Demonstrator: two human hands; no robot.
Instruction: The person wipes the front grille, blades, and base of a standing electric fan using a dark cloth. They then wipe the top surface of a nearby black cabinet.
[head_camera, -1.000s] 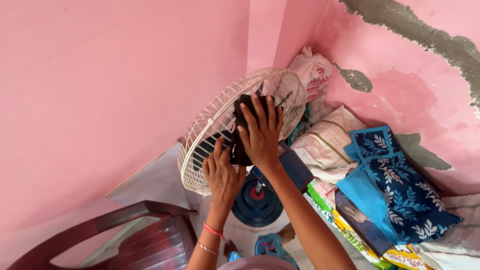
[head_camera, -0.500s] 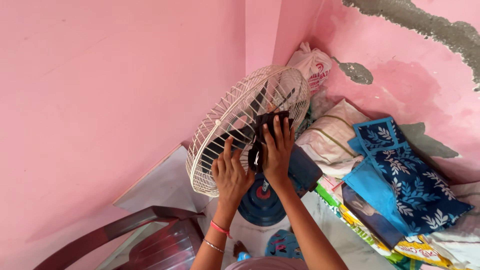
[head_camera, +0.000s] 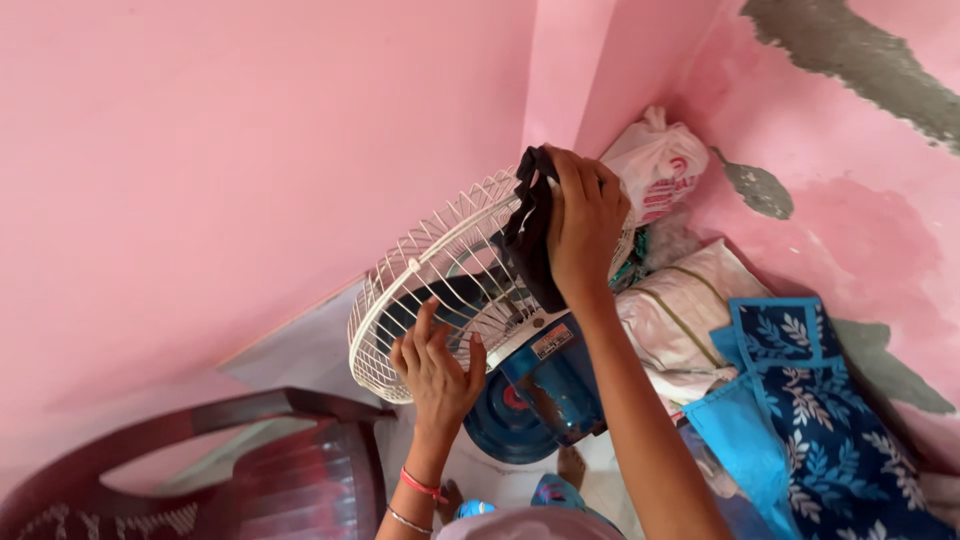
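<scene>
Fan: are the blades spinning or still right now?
Still. The dark blades show sharply through the fan grille, unblurred, while the right hand presses a black cloth on it.

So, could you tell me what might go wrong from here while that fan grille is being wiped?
The right hand presses a dark cloth on the fan grille, steadied only by the left hand; the tilted fan could tip. The cloth could snag between the thin wires. The maroon plastic chair close by leaves little room.
</scene>
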